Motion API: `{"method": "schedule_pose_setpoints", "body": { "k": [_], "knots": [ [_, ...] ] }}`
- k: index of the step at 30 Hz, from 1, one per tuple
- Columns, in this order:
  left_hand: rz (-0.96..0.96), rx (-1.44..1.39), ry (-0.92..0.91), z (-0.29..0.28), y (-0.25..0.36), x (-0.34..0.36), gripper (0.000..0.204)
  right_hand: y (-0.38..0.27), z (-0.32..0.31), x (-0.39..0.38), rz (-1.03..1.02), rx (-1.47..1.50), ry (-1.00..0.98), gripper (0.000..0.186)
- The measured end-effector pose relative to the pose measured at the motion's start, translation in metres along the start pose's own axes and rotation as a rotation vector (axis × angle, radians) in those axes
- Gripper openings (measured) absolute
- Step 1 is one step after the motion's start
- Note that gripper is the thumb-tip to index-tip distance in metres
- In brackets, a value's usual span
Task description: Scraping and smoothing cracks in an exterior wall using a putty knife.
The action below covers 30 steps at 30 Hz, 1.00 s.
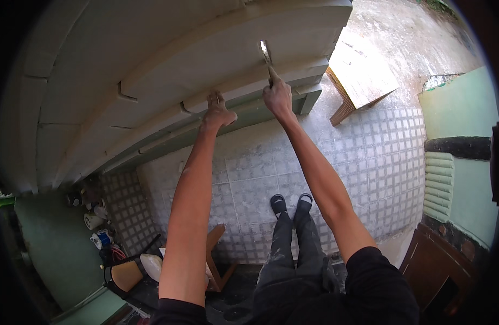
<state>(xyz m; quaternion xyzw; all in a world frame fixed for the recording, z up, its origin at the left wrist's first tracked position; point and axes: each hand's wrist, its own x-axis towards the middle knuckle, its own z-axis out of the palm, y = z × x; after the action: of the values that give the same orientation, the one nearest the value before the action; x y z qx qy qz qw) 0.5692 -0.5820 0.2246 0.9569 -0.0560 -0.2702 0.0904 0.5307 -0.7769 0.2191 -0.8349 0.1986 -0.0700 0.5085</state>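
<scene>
My right hand (278,99) is closed round a putty knife (265,51), index finger stretched along it. Its blade catches the light against the pale surface of the stepped moulding (206,70). The knife's handle is mostly hidden in my fist. Lower and to the left, my left hand (219,114) rests its fingertips on the moulding's lower edge. That hand is open, thumb apart, and nothing shows in it. Both arms are stretched out forward.
A white-topped wooden table (366,70) stands at the far right. A wooden stool (219,254) is beside my left forearm, near a chair (124,273). Several containers (97,222) stand at left. Tiled floor (249,179) lies below; a brown cabinet (436,265) is at right.
</scene>
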Motion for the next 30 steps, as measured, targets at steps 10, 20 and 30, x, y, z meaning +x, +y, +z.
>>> {"method": "schedule_pose_setpoints", "body": {
  "k": [10,20,30],
  "knots": [
    [0.013,-0.006,0.035,0.000,0.000,-0.001,0.108,-0.009,-0.002,0.000,0.003,0.012,-0.004,0.063],
    [0.011,0.036,-0.004,0.000,-0.003,0.001,0.107,0.011,0.004,-0.005,-0.011,0.033,0.009,0.065],
    [0.038,0.028,0.017,0.004,-0.003,-0.003,0.103,0.009,0.002,-0.007,-0.070,0.063,0.032,0.064]
  ]
}}
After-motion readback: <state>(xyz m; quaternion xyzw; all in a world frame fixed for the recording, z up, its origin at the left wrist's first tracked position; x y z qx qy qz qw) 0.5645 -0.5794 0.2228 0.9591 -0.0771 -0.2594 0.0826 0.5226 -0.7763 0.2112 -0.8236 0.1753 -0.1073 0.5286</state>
